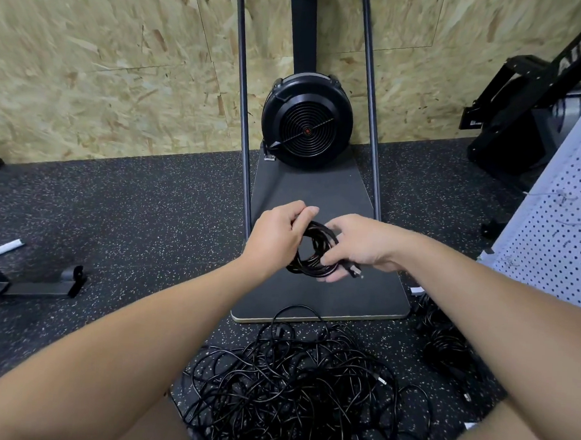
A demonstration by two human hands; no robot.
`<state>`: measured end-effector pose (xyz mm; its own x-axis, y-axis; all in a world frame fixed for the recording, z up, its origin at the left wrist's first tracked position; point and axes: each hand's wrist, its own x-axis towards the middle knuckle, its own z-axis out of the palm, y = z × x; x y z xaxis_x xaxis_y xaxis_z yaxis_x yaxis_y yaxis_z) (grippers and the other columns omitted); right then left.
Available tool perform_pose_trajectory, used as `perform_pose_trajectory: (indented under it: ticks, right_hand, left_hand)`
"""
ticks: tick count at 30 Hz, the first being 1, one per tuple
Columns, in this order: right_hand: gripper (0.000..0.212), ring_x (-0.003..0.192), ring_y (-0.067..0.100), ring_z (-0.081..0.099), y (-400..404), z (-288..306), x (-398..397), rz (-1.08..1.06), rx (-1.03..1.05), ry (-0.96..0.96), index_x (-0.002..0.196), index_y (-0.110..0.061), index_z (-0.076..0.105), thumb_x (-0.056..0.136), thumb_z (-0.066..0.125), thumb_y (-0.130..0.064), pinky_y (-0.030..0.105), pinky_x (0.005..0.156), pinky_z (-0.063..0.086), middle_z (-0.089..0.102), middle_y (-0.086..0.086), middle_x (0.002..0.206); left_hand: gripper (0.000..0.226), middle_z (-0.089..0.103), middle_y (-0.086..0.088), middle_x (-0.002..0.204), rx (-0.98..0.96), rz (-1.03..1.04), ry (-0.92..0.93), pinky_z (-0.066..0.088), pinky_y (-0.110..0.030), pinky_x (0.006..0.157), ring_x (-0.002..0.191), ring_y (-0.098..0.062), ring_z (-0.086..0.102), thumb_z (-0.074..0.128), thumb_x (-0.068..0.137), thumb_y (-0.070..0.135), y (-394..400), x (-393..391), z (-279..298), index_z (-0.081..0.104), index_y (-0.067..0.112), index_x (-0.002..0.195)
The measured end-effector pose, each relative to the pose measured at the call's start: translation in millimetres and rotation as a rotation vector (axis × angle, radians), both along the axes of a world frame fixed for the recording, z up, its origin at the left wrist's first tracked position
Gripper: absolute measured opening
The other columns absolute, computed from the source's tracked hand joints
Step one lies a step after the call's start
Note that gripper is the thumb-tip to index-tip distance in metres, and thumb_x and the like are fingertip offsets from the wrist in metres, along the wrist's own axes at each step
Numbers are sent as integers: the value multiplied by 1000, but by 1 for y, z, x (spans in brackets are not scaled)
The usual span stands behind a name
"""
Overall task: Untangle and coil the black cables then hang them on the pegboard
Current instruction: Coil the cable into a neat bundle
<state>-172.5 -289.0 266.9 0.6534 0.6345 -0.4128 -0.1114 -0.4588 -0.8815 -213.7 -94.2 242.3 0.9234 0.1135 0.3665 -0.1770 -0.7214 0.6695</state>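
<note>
Your fingers were curled around a small ring of black cable (314,251), and you held it up in the air in front of you with both hands. Your left hand (278,234) gripped the left side of the ring, with the fingers bent over the top of it. Your right hand (358,247) held the right side, with the fingers wrapped under the ring and the thumb on top. The ring sat right between your two hands, and you could see through the hole in its middle. A cable plug (355,271) stuck out just below your right fingers.

Under your hands was the flat dark base board (317,187) of a gym machine. Its round black fan (307,121) stood at the far end of the board, close to the wood chip wall (105,68).

A big messy pile of black cables (290,388) lay on the speckled floor (131,204), near you and just in front of the board. More black cable (444,349) lay in a bunch to the right, partly hidden by your right arm. The white pegboard (557,234) stood at the right edge, near that bunch.
</note>
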Motion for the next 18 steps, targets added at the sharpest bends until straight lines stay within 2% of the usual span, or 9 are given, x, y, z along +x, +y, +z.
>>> perform_pose_trajectory:
  ticks: [2,3,5,7,9,11,13,16,18]
  right_hand:
    - [66,86,30,83,-7,3,1,54,-121,-168,162,-1,35,104,67,1,36,75,61,82,21,103]
    - [54,80,26,83,-10,6,1,120,-184,-266,157,-7,45,107,65,-6,34,70,55,83,14,96]
    - [20,65,17,76,-12,7,1,191,-251,-453,127,-17,67,108,62,-13,30,66,48,83,4,83]
    - [12,48,6,60,-13,3,6,155,-281,-612,115,-19,70,108,61,-15,25,56,44,80,1,73]
    - [28,44,3,53,-15,1,10,99,-300,-666,136,-18,65,109,60,-17,22,50,41,78,-1,71]
    - [57,50,2,58,-14,0,10,76,-325,-659,163,-19,43,109,60,-20,23,51,43,79,-4,73]
    - [67,66,2,65,-13,2,11,87,-379,-736,169,-21,33,109,63,-24,24,63,50,76,-8,78]
    - [57,100,19,70,-16,9,17,113,-513,-887,161,-24,48,108,66,-36,45,90,60,75,-7,107]
    - [26,96,27,72,-19,16,20,137,-598,-986,128,-27,73,107,66,-41,48,86,62,75,-1,105]
  left_hand:
    - [58,49,-8,62,-28,23,54,47,-50,69,61,-22,41,58,108,55,7,3,-2,41,16,69]
    - [59,53,-10,64,-58,20,91,48,-48,69,62,-20,44,59,107,58,9,5,-2,45,16,69]
    - [59,59,-8,68,-147,-20,168,48,-43,68,63,-17,49,59,105,64,10,5,0,56,12,76]
    - [52,63,2,74,-241,-84,234,48,-36,70,66,-11,54,67,101,65,9,3,2,66,13,90]
    - [38,73,5,89,-246,-164,266,52,-30,76,75,-8,61,83,92,54,10,2,0,71,20,105]
    - [31,78,3,101,-196,-215,294,59,-35,87,83,-10,69,88,91,30,14,4,-6,69,23,115]
    - [29,78,2,104,-149,-219,315,63,-44,93,90,-15,75,80,95,16,15,4,-10,66,24,119]
    - [27,78,5,105,-82,-202,342,62,-45,95,97,-17,76,75,97,16,12,2,-11,65,26,120]
    - [22,78,4,101,-33,-173,346,63,-45,90,93,-18,76,73,95,14,12,2,-12,67,23,115]
